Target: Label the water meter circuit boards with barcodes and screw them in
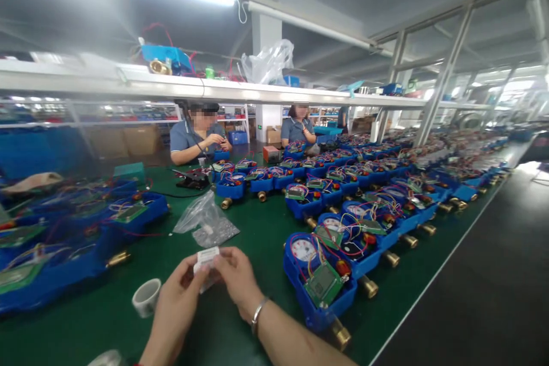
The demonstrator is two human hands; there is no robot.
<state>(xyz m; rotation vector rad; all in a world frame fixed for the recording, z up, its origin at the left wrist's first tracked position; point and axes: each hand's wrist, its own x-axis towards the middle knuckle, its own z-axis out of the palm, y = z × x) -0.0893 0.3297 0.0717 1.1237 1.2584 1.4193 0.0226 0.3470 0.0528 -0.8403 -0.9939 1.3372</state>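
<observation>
In the head view, a small white piece with dark print is pinched between both hands above the green bench. My left hand grips its left side with thumb and fingers. My right hand holds the right side, and a silvery bracelet circles that wrist. Something pale and partly see-through hangs below the thumbs; I cannot tell what it is. Beside my left hand stands a white roll of tape or labels. Beyond the fingers lies a clear plastic bag with small pieces in it.
Blue water meter housings with green circuit boards, wires and brass fittings run in long rows on the right. More blue housings sit at left. A second roll is at the bottom edge. Two co-workers sit across the bench under a white shelf.
</observation>
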